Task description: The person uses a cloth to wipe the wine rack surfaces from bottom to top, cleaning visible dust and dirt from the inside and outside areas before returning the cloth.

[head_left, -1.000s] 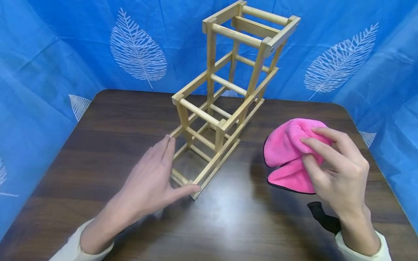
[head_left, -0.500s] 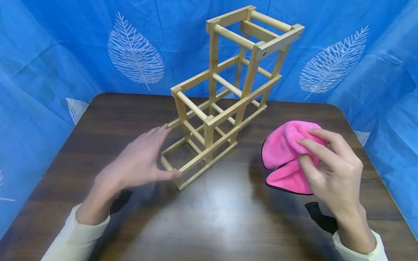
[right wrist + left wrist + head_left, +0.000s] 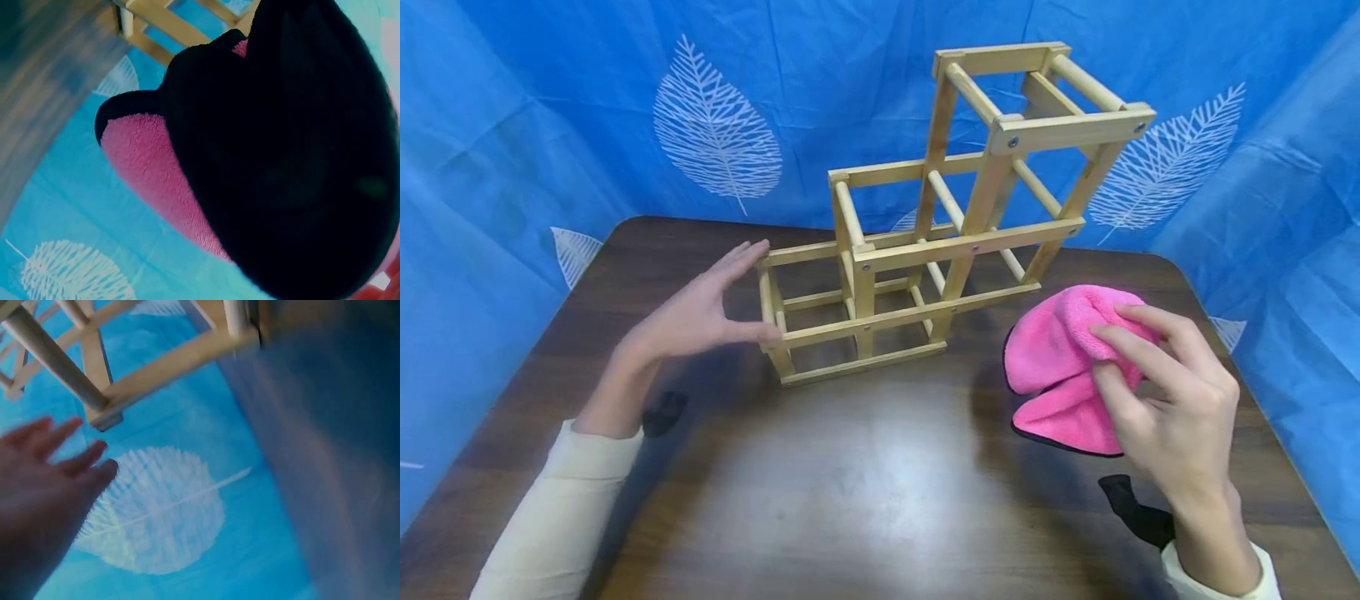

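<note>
A stepped rack (image 3: 925, 252) of pale wooden slats and round dowels stands on the dark table, its lowest tier at the left and its tallest at the right. My left hand (image 3: 688, 312) is at the low end, fingers extended by the far corner and thumb by the near one. In the left wrist view, the left hand's spread fingers (image 3: 75, 459) appear below a rack slat (image 3: 169, 374). To the right of the rack, my right hand (image 3: 1183, 400) pinches a bunched pink plush cloth (image 3: 1045, 350) with black edging. A large dark shape hides much of the cloth (image 3: 150, 169) in the right wrist view.
Blue sheeting (image 3: 850, 100) with white leaf prints hangs behind and at both sides of the brown wood-grain table (image 3: 850, 483). A black strap (image 3: 1138, 508) shows by the right wrist, and another dark strap (image 3: 665, 414) by the left.
The rack has turned, its low end swinging away and leftward while its tall end comes right and nearer. My left hand has moved away and left with it. The right hand keeps the cloth nearly still.
</note>
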The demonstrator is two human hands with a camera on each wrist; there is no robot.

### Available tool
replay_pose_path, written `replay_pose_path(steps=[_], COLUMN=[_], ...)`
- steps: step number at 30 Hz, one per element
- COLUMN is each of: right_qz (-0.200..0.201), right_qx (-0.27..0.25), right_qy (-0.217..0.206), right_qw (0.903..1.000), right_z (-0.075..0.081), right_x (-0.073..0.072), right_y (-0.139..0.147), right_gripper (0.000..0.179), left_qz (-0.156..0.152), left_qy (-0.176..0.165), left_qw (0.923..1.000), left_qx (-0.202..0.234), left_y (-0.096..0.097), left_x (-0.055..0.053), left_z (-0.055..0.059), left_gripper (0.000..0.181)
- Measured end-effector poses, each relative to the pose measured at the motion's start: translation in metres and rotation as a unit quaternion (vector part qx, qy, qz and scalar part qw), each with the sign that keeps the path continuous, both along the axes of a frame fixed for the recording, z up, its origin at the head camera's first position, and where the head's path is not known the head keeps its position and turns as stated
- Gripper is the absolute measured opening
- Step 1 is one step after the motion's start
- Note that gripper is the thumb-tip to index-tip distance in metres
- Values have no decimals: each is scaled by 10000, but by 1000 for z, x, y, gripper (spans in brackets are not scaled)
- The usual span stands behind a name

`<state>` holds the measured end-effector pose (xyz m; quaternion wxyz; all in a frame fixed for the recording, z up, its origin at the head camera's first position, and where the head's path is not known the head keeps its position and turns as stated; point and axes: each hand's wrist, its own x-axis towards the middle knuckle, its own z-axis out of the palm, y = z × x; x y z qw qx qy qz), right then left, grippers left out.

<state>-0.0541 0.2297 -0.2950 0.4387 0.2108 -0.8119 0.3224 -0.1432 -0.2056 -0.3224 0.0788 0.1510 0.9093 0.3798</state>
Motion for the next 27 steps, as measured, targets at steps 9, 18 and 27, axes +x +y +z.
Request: replay_pose_path(steps=[9,18,27], right_qz=[-868,-1193,-1174], right_qx=[-766,-788,-516], right_qy=[589,1283,1716], right_qw=[9915,9814,9768], right_z=[11,31,52], right_x=[-6,-31,-59], right_y=[-10,-43,-89], right_gripper=[26,21,21], left_qz=[1771,1820,1662], left_qy=[37,39,138], left_qw=[9493,9489,9438], left_qx=[2596,2578,2853], left_y=[7,1,3], left_x=[-13,-14,-20], left_z=[-35,-39,-48], left_gripper=[54,52,52])
